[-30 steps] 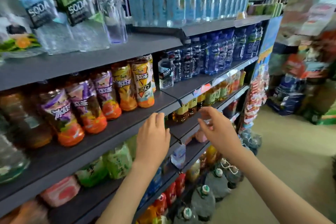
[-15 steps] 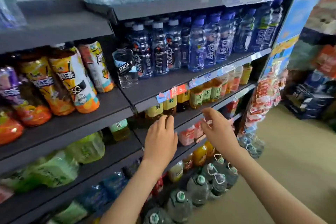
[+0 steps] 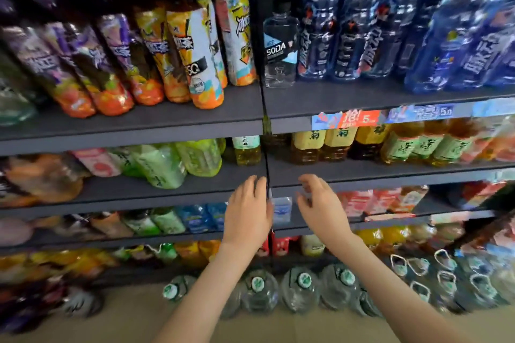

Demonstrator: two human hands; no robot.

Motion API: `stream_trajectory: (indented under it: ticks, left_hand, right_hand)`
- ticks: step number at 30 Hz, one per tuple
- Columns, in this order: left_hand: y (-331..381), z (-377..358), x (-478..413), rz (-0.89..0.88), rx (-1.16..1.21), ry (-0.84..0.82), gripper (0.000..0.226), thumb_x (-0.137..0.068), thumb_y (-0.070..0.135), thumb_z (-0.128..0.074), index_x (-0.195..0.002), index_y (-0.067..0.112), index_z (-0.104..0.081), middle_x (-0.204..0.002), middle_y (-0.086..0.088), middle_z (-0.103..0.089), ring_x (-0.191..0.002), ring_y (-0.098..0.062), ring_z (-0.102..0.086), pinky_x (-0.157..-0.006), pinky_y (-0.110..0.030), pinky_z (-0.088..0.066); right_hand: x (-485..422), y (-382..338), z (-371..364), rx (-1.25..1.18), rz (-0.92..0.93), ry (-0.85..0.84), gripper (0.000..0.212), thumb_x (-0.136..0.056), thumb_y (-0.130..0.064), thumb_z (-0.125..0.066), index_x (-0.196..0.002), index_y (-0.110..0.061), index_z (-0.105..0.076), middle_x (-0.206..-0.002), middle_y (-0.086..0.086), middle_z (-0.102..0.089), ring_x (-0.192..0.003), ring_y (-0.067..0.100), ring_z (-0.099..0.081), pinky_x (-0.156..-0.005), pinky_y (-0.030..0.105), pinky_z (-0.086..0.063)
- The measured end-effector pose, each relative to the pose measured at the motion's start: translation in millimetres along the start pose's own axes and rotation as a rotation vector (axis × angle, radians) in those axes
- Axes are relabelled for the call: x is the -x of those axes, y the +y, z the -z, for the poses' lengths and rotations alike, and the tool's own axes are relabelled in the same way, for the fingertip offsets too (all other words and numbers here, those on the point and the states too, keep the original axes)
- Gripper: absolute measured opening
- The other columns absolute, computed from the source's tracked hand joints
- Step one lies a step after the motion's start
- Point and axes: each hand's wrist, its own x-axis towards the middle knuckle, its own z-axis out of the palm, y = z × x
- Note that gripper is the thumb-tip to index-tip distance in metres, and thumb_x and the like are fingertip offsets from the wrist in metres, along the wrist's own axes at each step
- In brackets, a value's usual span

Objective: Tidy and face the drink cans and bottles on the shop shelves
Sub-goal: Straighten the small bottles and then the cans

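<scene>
My left hand [image 3: 249, 210] and right hand [image 3: 323, 207] reach toward the shelf [image 3: 390, 175], fingers loose, bent a little, holding nothing.

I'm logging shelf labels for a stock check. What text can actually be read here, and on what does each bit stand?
"SODA": on the clear bottle.
"SQ": on the orange-labelled bottle.
"5": on the red price tag.
All the Chinese lettering and the smaller print are too blurred to read.
</scene>
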Motion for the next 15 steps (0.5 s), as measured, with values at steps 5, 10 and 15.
stream_trajectory:
  ticks: [5, 10, 15]
  left_hand:
    - [-77, -17, 20, 0.199, -0.025, -0.055, 0.044, -0.090, 0.023, -0.058, -0.129, 0.005, -0.049, -0.127, -0.012, -0.052, -0.109, -0.029, -0.055, -0.088, -0.038, -0.048]
    - [-158, -32, 37, 0.300, -0.058, -0.067, 0.047, -0.091, 0.026, -0.056, -0.133, 0.007, -0.046, -0.132, -0.012, -0.049, -0.114, -0.028, -0.053, -0.092, -0.037, -0.048]
    - [-237, -37, 48, 0.297, -0.069, -0.084, 0.052, -0.078, 0.022, -0.072, -0.124, 0.004, -0.055, -0.120, -0.015, -0.058, -0.100, -0.030, -0.062, -0.080, -0.037, -0.053]
  right_hand:
    - [2, -5, -75, -0.058, -0.031, -0.075, 0.031, -0.093, -0.014, -0.055, -0.123, -0.007, -0.052, -0.116, 0.008, -0.058, -0.108, 0.026, -0.055, -0.077, 0.024, -0.037]
    - [3, -28, -148, -0.094, -0.041, -0.095, 0.028, -0.091, -0.012, -0.058, -0.119, -0.008, -0.054, -0.108, 0.009, -0.060, -0.084, 0.023, -0.058, -0.071, 0.030, -0.042]
    - [-17, -80, -229, -0.132, -0.036, -0.060, 0.041, -0.091, -0.013, -0.059, -0.129, -0.005, -0.046, -0.121, 0.010, -0.055, -0.114, 0.026, -0.053, -0.086, 0.022, -0.040]
